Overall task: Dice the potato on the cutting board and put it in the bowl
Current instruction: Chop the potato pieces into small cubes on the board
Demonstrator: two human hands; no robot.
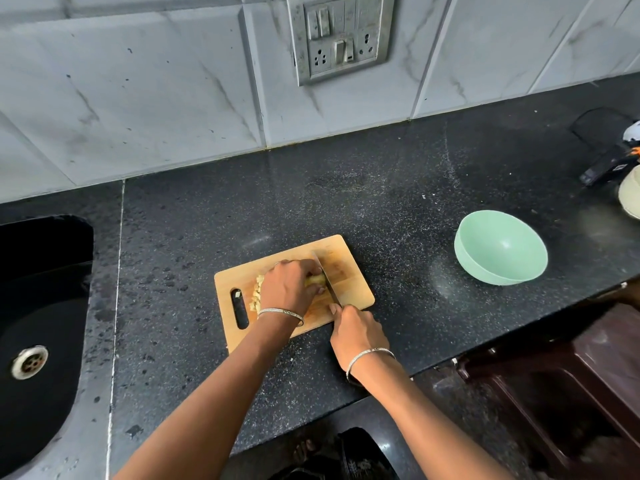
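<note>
A pale yellow potato piece (316, 280) lies mid-board on the light wooden cutting board (353, 289), a knife (325, 275) blade against its right end and small diced cubes (257, 294) heaped beside it toward the slotted handle end, while the mint-green bowl (485, 244) stands upright and empty, well apart to the right.
</note>
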